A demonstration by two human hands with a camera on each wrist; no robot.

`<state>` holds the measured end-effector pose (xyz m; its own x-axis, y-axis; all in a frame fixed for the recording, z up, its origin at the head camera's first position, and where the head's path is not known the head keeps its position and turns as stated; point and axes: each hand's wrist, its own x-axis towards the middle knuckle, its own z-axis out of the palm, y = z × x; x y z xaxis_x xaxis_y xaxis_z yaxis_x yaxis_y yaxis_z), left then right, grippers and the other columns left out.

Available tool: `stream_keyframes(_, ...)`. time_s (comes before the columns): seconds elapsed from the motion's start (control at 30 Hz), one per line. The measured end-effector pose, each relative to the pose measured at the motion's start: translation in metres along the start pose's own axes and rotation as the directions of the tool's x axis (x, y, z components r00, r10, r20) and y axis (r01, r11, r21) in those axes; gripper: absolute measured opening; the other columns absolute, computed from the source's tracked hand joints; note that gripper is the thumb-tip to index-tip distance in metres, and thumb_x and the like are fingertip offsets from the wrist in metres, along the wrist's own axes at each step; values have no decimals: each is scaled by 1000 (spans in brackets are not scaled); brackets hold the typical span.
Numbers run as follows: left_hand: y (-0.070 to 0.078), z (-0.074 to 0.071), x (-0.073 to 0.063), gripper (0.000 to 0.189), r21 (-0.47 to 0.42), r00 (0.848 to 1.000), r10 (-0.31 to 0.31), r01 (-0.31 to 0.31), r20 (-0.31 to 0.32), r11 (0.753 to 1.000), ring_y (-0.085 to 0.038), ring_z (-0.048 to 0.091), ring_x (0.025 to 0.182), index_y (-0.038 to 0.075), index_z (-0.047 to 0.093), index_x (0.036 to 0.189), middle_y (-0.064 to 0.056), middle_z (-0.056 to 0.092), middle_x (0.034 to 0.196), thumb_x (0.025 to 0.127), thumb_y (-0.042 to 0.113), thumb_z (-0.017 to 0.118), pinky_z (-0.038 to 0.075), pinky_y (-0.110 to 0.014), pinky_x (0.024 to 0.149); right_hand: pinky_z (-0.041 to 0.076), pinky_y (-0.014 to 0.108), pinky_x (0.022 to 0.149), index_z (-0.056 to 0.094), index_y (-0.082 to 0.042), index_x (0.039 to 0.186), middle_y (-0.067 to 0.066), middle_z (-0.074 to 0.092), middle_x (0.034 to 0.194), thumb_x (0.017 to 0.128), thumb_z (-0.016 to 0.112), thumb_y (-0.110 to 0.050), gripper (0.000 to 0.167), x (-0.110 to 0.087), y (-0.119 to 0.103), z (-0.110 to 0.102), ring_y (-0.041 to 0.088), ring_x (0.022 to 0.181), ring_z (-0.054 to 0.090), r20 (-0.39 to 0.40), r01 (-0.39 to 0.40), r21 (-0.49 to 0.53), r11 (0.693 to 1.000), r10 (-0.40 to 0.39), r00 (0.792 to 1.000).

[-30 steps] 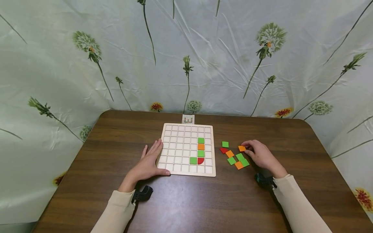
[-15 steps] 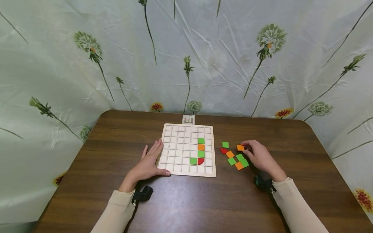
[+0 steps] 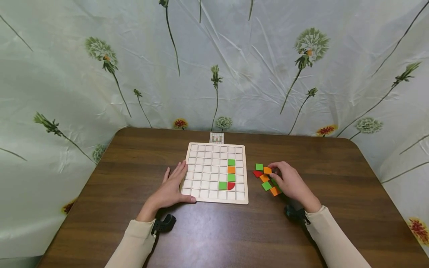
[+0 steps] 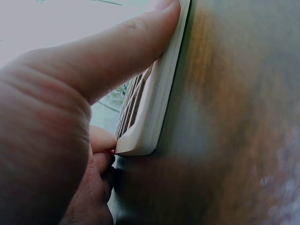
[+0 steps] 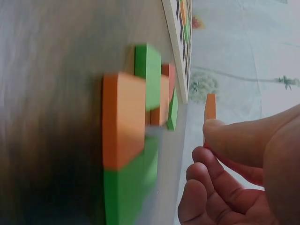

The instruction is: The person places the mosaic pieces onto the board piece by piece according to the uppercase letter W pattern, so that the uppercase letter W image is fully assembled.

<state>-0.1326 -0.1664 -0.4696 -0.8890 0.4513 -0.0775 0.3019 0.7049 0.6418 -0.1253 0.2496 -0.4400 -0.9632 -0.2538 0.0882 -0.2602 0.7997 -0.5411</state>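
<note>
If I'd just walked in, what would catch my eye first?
Probably the bright green, orange and red pieces clustered right of a pale gridded board, with five more on it. The right hand pinches an orange piece at that cluster. Behind the table, big dandelions pattern a pale backdrop.

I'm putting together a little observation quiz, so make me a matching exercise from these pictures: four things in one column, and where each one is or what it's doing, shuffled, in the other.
1. Left hand
2. Right hand
3. Small card
4. Board

A. Pinches an orange tile
B. Bears five tiles
C. Rests at the board's left side
D. Lies at the board's far edge

Pairs: 1-C, 2-A, 3-D, 4-B
</note>
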Motion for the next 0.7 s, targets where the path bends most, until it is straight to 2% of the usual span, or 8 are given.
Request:
stream_keyframes(0.2, -1, 0, 1, 127, 3, 1000, 4, -4, 2, 1000, -29, 1, 155, -3, 14, 159, -14, 3, 168, 72, 53, 87, -11, -56, 118, 53, 43, 76, 62, 6, 121, 19, 61, 111, 97, 65, -3, 26, 1, -13, 8, 25, 88, 58, -12, -3, 19, 1000, 3, 1000)
stream_keyframes(0.7, -1, 0, 0, 126, 3, 1000, 10, -10, 4, 1000, -29, 1, 155, -2, 13, 159, -13, 2, 168, 72, 52, 87, -11, -56, 118, 53, 44, 82, 65, 4, 118, 13, 63, 107, 92, 70, -2, 27, 8, -39, 28, 24, 92, 59, -47, 81, 51, 995, -79, 996)
